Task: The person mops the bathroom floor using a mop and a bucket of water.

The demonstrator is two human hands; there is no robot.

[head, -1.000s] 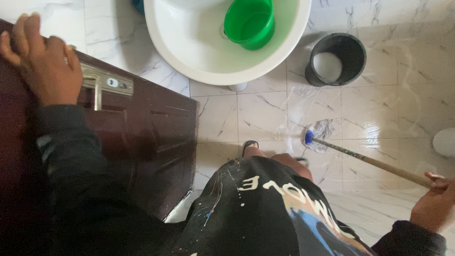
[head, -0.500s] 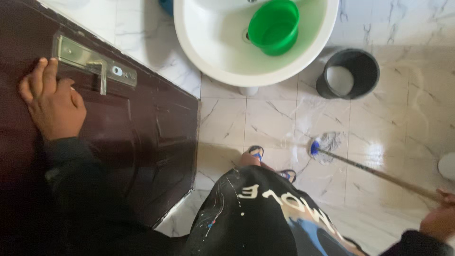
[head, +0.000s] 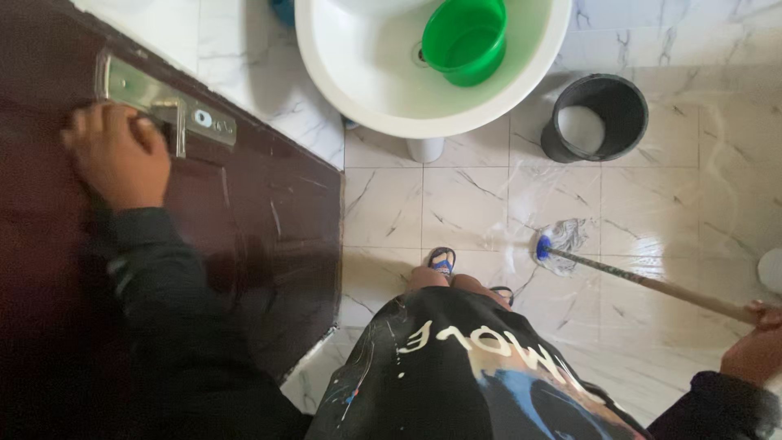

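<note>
Clearly the right hand [head: 753, 352] has its grip closed round the far end of the mop [head: 562, 240], light, stiff-handled, soggy-headed on wet floor [head: 652, 204], while the left hand [head: 118, 155] curls at the door handle [head: 167, 110].

- Door [head: 244, 220], left of frame: dark wood, smooth, slightly glossy.
- Handle plate [head: 163, 102], upper left: brushed metal.
- Floor tiles [head: 652, 212]: glossy, wet marble-look.
- Mop handle [head: 652, 285], right: bare wood.
- Green bucket [head: 464, 37], top: shiny plastic.
</note>
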